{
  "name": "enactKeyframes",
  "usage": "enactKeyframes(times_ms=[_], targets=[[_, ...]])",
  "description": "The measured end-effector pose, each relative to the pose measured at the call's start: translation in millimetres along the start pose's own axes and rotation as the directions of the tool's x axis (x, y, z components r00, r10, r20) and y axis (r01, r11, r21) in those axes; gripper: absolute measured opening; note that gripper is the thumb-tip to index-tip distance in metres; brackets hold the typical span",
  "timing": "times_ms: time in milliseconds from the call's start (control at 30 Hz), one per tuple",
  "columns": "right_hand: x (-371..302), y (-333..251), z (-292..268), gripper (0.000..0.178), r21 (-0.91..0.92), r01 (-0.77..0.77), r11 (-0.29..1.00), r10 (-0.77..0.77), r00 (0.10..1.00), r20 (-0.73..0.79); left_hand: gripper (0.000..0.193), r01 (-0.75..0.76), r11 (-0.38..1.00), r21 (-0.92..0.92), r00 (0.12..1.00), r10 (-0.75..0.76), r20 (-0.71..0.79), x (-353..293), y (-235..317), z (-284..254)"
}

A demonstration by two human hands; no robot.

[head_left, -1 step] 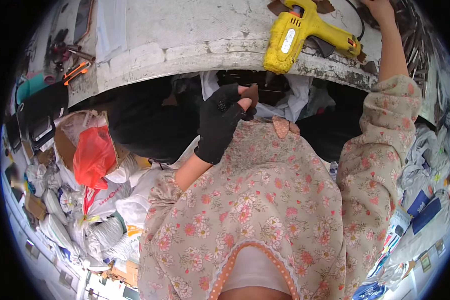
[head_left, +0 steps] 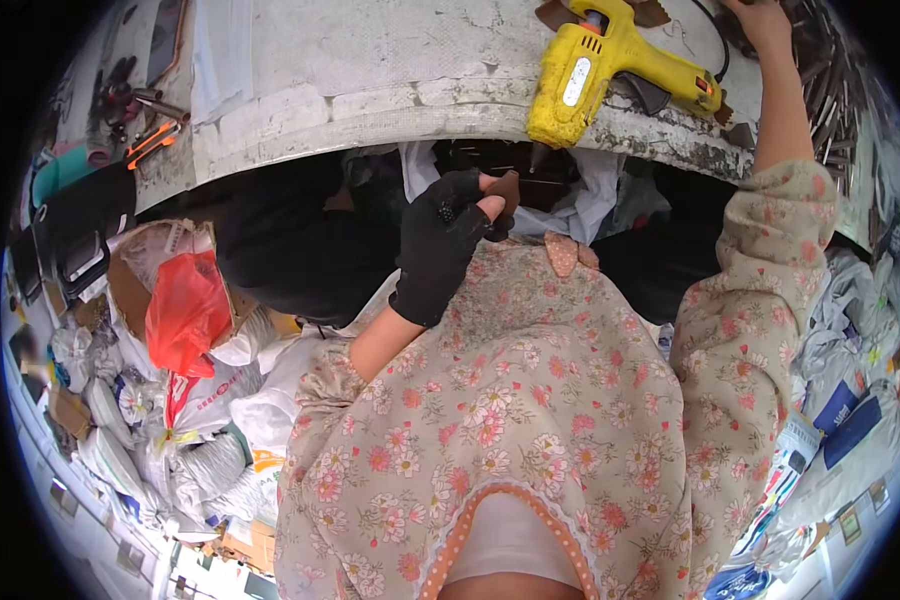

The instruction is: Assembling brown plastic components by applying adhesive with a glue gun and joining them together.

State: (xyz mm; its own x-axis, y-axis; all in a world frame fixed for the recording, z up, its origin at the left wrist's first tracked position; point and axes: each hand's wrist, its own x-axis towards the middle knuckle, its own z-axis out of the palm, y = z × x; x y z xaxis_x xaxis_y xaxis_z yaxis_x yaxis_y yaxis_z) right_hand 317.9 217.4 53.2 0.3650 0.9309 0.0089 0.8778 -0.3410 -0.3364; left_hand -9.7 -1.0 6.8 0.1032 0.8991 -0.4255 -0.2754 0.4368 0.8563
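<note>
In a black fingerless glove, my left hand (head_left: 440, 235) is closed in front of my body, just below the table edge. Its bare thumb and fingertips pinch a small brown piece (head_left: 508, 190), flat-looking and partly covered by the fingers. My right hand (head_left: 765, 25), ungloved, reaches forward to the top right of the view beside a heap of dark, thin strips (head_left: 832, 100). The upper edge cuts off its fingers, so their grip is hidden. Between the hands, a yellow hot glue gun (head_left: 570, 90) lies on the table, nozzle pointing over the near edge.
The stained whitish table (head_left: 370, 70) has a curved-looking near edge. More brown pieces (head_left: 652, 12) lie by the glue gun, whose black cord runs behind it. Orange-handled snips (head_left: 152, 145) and other tools are at left. A cardboard box with a red bag (head_left: 187, 305) stands below.
My right forearm and sleeve have shifted very slightly. The left hand still pinches the brown piece in the same place.
</note>
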Motion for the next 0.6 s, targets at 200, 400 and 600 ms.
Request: enactKeyframes(times_ms=[200,400,600], targets=[[-80.5,3.9,-3.0,0.035,0.58,0.217,0.786,-0.116,0.972,-0.206,0.02,0.082,0.996,0.04,0.993,-0.085,0.081,-0.3,-9.7,-1.6],[-150.7,-17.8,12.1,0.057,0.132,0.469,0.873,-0.474,0.88,0.008,0.02,0.106,0.994,0.01,0.988,-0.107,0.108,1.4,-9.1,2.8],[-155.9,-17.3,20.8,0.067,-0.096,0.463,0.881,-0.462,0.886,0.025,0.02,0.082,0.997,0.004,0.993,-0.082,0.082,5.1,-5.5,14.0]])
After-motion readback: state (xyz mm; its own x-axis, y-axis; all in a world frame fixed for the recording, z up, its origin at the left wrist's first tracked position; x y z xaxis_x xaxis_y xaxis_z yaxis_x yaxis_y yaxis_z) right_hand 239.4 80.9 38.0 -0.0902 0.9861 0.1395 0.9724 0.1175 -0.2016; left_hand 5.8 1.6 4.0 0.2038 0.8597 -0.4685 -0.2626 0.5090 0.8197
